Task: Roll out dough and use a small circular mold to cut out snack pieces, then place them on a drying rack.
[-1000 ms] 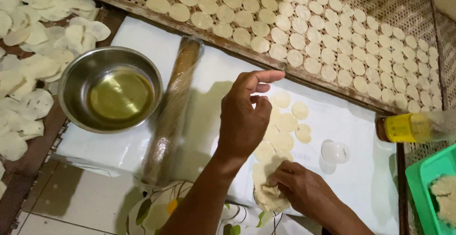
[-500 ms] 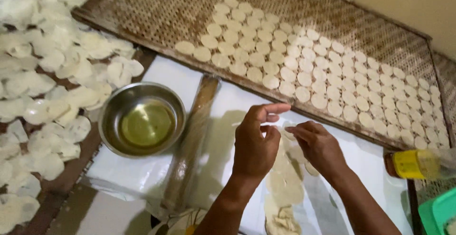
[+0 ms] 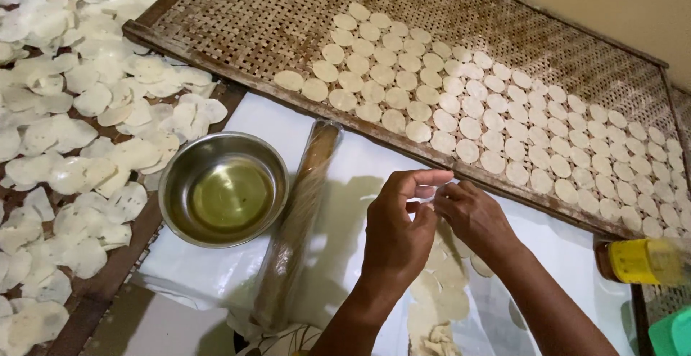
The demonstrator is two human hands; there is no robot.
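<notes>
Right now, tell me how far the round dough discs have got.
Done: many rows of dough discs already lie on the woven tray. In hand: the left hand and right hand meet above the white sheet, fingertips pinching what looks like one thin disc. Left: cut rounds and scraps lie on the sheet below the hands, and the tray's left part is bare.

Warm, dim indoor light casts soft shadows on the white sheet; the yellow bottle at the right edge is blurred.
</notes>
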